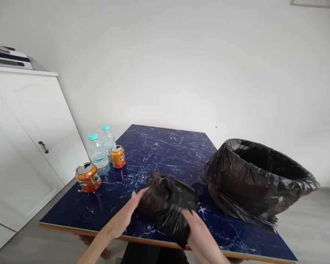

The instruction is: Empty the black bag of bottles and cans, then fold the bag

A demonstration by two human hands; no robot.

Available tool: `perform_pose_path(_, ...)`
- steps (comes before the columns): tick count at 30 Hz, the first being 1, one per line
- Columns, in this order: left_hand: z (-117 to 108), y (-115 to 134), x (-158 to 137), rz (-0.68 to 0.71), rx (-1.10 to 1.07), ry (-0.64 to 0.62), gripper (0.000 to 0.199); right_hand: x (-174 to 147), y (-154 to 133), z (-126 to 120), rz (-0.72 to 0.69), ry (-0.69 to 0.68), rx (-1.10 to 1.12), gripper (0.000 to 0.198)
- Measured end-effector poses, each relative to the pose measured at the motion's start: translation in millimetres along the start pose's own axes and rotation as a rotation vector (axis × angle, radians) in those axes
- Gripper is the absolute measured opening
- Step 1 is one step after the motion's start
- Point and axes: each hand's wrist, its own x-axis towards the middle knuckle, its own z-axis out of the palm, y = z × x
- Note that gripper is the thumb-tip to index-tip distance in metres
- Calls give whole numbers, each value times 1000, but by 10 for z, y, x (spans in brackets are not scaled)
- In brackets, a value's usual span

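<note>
A bunched black plastic bag (169, 200) rests on the blue marbled table in front of me. My left hand (130, 209) is closed against its left side, thumb up, with the fingertips tucked behind the plastic. On the bag's right side, near the front edge, my right hand (194, 225) grips the plastic; its fingers are slightly blurred and partly hidden. What the bag holds, if anything, cannot be seen. Right of my hands stands a bin (213, 194) lined with another black bag (250, 179), which is folded over the rim and hangs down outside.
Two orange cans (88, 178) and two clear bottles with turquoise caps (92, 136) stand at the left of the table (167, 146). A white cabinet (30, 121) is beyond the table's left side. A pale wall (165, 66) rises behind.
</note>
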Motion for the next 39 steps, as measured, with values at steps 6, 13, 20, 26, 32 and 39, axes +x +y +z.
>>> perform_pose_path(6, 201, -209, 51, 116, 533, 279, 76, 58, -64, -190, -277, 418, -184, 92)
perform_pose_path(13, 309, -313, 103, 459, 1105, 226, 47, -39, 54, 173, -634, 149, -1027, 66)
perform_pose_path(20, 124, -570, 150, 319, 1098, 303, 61, 423, -135, 115, -401, 21, -1264, 77)
perform_pose_path(26, 122, -643, 103, 262, 1022, 407, 54, 1138, -261, -84, -231, 189, -1368, 71)
perform_pose_path(32, 125, -631, 89, 293, 1025, 426, 45, 1468, -491, -123, -144, 382, -1346, 76)
perform_pose_path(39, 148, -632, 95, 329, 1028, 452, 43, 1027, -112, 204, -336, 206, -1345, 83)
